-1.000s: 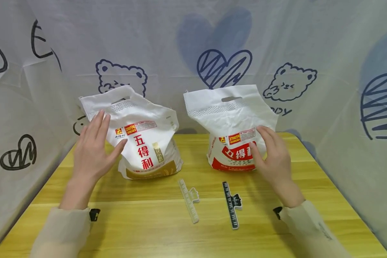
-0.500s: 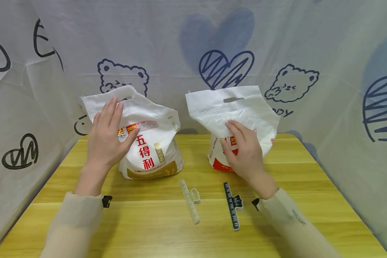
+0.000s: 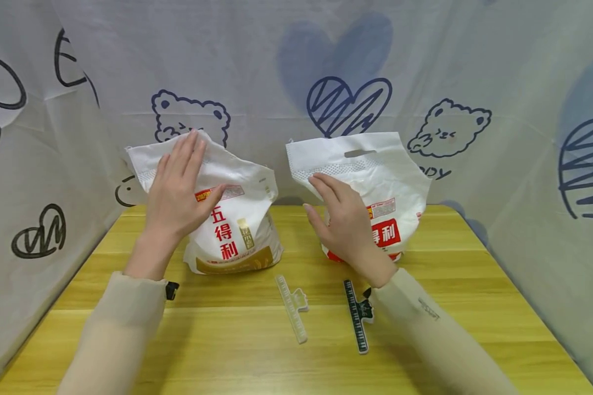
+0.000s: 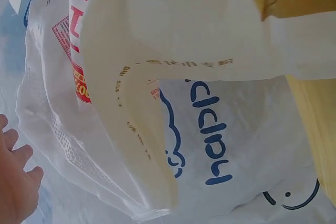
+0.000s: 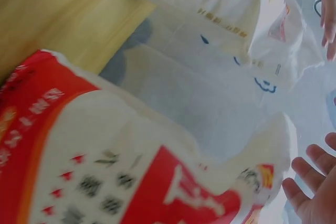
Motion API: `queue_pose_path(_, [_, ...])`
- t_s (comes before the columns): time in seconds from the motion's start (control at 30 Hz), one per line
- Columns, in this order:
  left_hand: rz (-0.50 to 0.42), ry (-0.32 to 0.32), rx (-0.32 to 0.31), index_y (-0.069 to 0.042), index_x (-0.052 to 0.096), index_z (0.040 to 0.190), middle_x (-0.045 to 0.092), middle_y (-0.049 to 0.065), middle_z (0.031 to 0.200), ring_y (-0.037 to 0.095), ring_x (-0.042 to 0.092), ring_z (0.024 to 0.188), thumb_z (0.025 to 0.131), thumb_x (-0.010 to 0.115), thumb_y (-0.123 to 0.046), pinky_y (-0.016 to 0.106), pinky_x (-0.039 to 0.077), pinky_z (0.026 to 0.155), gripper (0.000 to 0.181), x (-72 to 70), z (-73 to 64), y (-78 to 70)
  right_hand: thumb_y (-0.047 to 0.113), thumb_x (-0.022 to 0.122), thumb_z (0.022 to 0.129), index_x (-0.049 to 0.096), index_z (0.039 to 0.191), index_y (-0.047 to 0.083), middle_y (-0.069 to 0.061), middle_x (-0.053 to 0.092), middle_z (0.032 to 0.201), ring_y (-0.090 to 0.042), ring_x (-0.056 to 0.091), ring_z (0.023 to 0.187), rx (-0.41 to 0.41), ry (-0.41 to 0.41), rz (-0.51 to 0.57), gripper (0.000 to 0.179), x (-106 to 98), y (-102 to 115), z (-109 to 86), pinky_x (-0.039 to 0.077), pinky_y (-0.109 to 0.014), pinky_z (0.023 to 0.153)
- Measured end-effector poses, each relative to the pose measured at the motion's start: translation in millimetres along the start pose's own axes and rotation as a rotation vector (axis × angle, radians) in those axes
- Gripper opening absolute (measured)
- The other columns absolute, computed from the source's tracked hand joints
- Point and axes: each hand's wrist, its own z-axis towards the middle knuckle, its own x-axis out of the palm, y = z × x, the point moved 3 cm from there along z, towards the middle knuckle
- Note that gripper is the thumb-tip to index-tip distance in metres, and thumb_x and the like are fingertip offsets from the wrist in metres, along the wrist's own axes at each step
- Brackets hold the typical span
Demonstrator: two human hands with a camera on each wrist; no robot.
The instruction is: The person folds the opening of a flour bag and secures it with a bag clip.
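Two white flour bags stand on the table. The left flour bag (image 3: 249,219) has red characters and a gold base; the right flour bag (image 3: 400,186) has a red label and a slot handle near its top. My left hand (image 3: 178,192), fingers straight, is in front of the left bag, fingertips overlapping its upper edge and hiding its handle. In front of the right bag's left side is my right hand (image 3: 343,222), fingers extended and thumb apart. In the left wrist view, fingers (image 4: 21,156) show apart from the bag's white cloth. The right wrist view shows spread fingers (image 5: 310,174) beside the red-labelled bag.
A pale ruler-like clip (image 3: 290,308) and a black clip (image 3: 356,315) with piano-key markings lie on the wooden table (image 3: 227,345) nearer me. A white cloth (image 3: 257,66) printed with hearts and bears hangs behind the bags and along both sides.
My left hand has moved right and up across the left bag toward its top edge. My right hand has swept left from the right bag's right side. Bags and clips stay put.
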Motion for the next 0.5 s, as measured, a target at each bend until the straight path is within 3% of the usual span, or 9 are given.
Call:
queue_pose_path(0.27, [-0.007,-0.020,0.070,-0.007,0.031,0.163,0.022,0.009,0.172,0.029,0.016,0.160,0.100,0.047,-0.061,0.048,0.009,0.130,0.085,1.0,18.5,0.1,0.022,0.068,0.099,0.058,0.141,-0.001,-0.019,0.061,0.141,-0.034,0.060,0.128,-0.039,0.021,0.051,0.049,14.9,12.6,27.1,0.049,-0.044,0.110])
queue_pose_path(0.5, [0.022,0.002,0.102,-0.006,0.035,0.161,0.027,0.010,0.171,0.035,0.022,0.158,0.097,0.063,-0.046,0.048,0.010,0.130,0.081,-0.9,33.5,5.2,0.016,0.070,0.098,0.057,0.142,-0.002,-0.021,0.058,0.143,-0.035,0.057,0.132,-0.041,0.087,0.110,0.049,32.2,19.6,47.3,0.043,-0.038,0.117])
